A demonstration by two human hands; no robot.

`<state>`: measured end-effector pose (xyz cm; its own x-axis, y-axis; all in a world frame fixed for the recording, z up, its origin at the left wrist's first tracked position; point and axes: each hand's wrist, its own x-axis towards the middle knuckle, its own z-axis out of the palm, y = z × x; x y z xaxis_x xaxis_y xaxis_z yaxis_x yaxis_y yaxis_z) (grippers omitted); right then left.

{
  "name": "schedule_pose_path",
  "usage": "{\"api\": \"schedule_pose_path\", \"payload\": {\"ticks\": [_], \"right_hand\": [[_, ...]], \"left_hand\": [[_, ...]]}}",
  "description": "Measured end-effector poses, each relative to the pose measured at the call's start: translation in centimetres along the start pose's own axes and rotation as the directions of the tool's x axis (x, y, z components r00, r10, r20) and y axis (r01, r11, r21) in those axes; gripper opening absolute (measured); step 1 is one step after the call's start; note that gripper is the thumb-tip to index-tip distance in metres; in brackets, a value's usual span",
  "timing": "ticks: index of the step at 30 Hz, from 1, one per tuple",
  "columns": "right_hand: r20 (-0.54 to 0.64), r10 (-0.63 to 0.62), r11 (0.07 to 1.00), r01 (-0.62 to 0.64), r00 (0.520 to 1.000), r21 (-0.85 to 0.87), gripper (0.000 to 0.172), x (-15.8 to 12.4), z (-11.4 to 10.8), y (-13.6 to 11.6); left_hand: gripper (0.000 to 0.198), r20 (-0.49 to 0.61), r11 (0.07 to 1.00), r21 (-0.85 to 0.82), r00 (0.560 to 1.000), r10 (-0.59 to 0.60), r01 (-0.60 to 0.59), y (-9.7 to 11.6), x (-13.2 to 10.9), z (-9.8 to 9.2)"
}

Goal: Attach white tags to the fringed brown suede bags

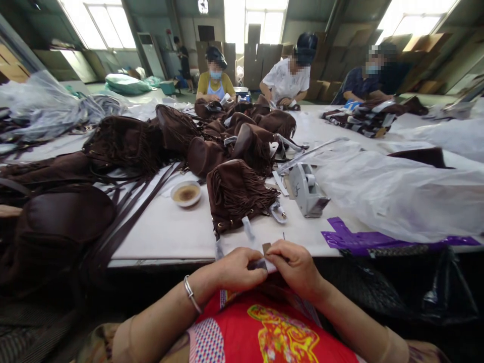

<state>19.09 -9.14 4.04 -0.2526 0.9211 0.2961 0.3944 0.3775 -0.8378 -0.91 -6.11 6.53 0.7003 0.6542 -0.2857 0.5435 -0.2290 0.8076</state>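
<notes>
A bag-making workshop in a factory hall.
Brown fringed bags (234, 194) lie heaped on a long white worktable (170, 232) beside a tape dispenser (307, 190); masked co-workers (215, 75) sit opposite, with cardboard boxes (260, 60) stacked under high windows (98, 22).

- Fringed bag (236, 194): I see brown suede-like cloth, matt and napped, with small shiny metal fittings.
- Brown tab (266, 247): matt and stiff, leather or card; I cannot tell which.
- Tape dispenser (308, 190): smooth grey plastic, dull finish.
- Bowl (185, 193): glossy white, ceramic or plastic.
- Sheeting (397, 186): clear, crinkled, shiny plastic film.
- Tabletop (170, 232): smooth matt white.
- Bracelet (191, 293): polished metal.
</notes>
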Motion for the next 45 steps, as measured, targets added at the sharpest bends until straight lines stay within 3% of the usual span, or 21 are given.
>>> {"api": "schedule_pose_path", "payload": {"ticks": [6,9,13,17,21,25,27,29,32,34,37,40,42,45], "right_hand": [[-0.120,0.057,0.998,-0.061,0.991,-0.025,0.009,-1.8,1.7,0.7],[-0.067,0.095,0.995,-0.097,0.993,-0.030,0.010,-2.0,1.5,0.9],[0.081,0.104,0.993,-0.098,0.991,-0.072,0.031,-2.0,0.3,0.6],[0.254,-0.011,0.992,0.043,0.967,-0.120,0.016,-1.8,-0.8,0.0],[0.253,-0.165,0.952,0.221,0.953,-0.210,0.013,-1.7,-0.7,-0.4],[0.335,-0.374,0.798,0.484,0.865,-0.359,0.022,-2.1,-0.4,-0.7],[0.381,-0.386,0.785,0.516,0.840,-0.342,0.022,-2.2,-0.6,-0.9],[0.371,-0.334,0.861,0.441,0.866,-0.254,0.020,-2.2,-0.9,-0.9],[0.330,-0.161,0.978,0.197,0.930,-0.076,0.016,-1.9,-1.2,-0.7],[0.336,-0.035,0.999,0.047,0.941,-0.028,0.015,-1.6,-1.2,-0.6],[0.339,0.140,0.989,-0.114,0.930,-0.095,0.018,-1.1,-1.0,-0.7],[0.383,0.203,0.973,-0.141,0.901,-0.183,0.012,-0.9,-0.8,-1.0],[0.423,0.166,0.974,-0.083,0.891,-0.209,0.017,-0.9,-0.6,-1.2],[0.378,0.057,0.974,0.031,0.924,-0.223,0.023,-1.5,-0.2,-1.3]], "left_hand": [[0.039,-0.021,0.987,-0.144,0.997,-0.070,0.066,0.0,0.2,0.9],[0.031,0.021,0.974,-0.205,0.995,-0.096,0.098,-0.3,0.1,1.4],[0.028,0.049,0.980,-0.180,0.995,-0.082,0.089,-0.8,0.0,2.1],[0.031,0.051,0.992,-0.079,0.994,-0.093,0.097,-1.1,0.0,2.7],[0.031,0.058,0.990,-0.091,0.993,-0.100,0.105,-1.1,0.0,2.7],[0.038,0.070,0.992,-0.089,0.994,-0.087,0.093,-1.3,0.1,2.6],[0.040,0.066,0.994,-0.072,0.995,-0.074,0.079,-1.4,0.1,2.7],[0.041,0.056,0.996,-0.048,0.996,-0.073,0.076,-1.4,0.1,2.8],[0.037,0.037,0.998,0.002,0.998,-0.057,0.057,-1.3,0.1,3.1],[0.032,0.025,0.998,0.037,0.999,-0.046,0.045,-1.2,0.0,3.2],[0.035,-0.010,0.996,0.080,0.999,-0.039,0.040,-1.0,-0.1,3.3],[0.038,-0.026,0.991,0.130,0.999,-0.034,0.037,-0.7,-0.4,3.3],[0.037,-0.028,0.987,0.155,0.999,-0.040,0.044,-0.5,-0.5,3.3],[0.034,-0.046,0.987,0.154,0.998,-0.034,0.041,-0.5,-0.6,3.2]]}}
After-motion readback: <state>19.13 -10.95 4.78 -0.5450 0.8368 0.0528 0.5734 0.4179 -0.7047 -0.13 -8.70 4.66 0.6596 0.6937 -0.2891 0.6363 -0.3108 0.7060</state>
